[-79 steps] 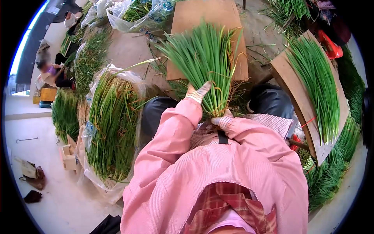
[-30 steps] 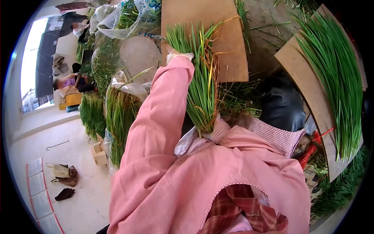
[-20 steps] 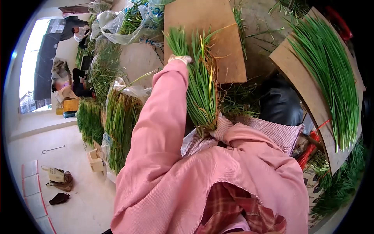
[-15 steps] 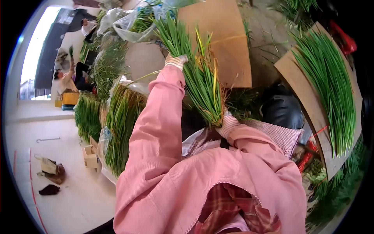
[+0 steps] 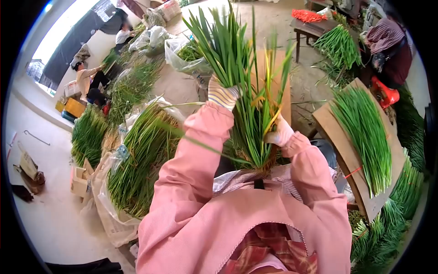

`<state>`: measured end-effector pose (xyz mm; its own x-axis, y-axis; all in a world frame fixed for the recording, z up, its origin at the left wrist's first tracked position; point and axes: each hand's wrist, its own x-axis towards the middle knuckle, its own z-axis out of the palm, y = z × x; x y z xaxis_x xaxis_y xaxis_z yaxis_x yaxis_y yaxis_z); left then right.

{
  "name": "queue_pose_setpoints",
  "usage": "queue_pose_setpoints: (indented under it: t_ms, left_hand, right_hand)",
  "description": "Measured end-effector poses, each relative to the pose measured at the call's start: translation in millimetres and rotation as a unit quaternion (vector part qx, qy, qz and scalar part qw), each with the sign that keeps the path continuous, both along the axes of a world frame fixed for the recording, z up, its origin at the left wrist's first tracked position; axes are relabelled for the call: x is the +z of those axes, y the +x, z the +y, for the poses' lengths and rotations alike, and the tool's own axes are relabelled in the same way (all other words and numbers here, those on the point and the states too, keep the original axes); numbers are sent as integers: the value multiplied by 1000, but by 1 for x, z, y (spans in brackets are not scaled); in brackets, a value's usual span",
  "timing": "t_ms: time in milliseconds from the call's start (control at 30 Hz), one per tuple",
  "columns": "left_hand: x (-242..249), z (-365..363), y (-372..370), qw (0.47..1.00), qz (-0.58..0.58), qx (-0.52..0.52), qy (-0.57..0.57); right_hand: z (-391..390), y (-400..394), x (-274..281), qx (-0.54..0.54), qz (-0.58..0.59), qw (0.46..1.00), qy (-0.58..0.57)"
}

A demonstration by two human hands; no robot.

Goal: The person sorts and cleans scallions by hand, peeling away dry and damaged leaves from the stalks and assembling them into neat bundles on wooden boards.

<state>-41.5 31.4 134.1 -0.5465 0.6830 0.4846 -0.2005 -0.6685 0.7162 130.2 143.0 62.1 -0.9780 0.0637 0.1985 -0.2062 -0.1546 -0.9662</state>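
Observation:
In front of my chest is an upright bunch of garlic chives (image 5: 248, 132), green leaves mixed with yellowed ones, roots low near my lap. My left hand (image 5: 223, 93), in a striped glove, is closed round the upper left leaves. My right hand (image 5: 280, 132), gloved too, is closed at the bunch's right side, on yellowed leaves (image 5: 273, 116); its fingertips are partly hidden. One loose leaf (image 5: 205, 146) slants across my left forearm. A checked cloth (image 5: 237, 179) covers my lap below the roots.
At right, a neat pile of chives (image 5: 365, 141) lies on a board (image 5: 326, 116). A sack of untidy chives (image 5: 141, 160) stands at left. A brown board (image 5: 285, 86) is ahead. Two people sit far left; another person (image 5: 388, 50) is at upper right. Bundles (image 5: 406, 192) lie lower right.
My right hand has risen from the root end to the bunch's side. My left hand and the bunch appear lower and further right, the leaves fanned out. The view has shifted.

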Motion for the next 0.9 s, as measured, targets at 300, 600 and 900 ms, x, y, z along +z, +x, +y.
queue_pose_setpoints:
  t_ms: [300, 600, 900]
  left_hand:
    - [26, -6, 65, 908, 129, 341, -205]
    - [-35, -25, -69, 947, -176, -84, -255]
    - [9, -48, -76, 812, -11, 424, -402]
  right_hand:
    - [-32, -7, 34, -205, 87, 974, -41]
    - [-17, 20, 46, -160, 71, 951, -256]
    - [-38, 33, 20, -25, -36, 987, 156]
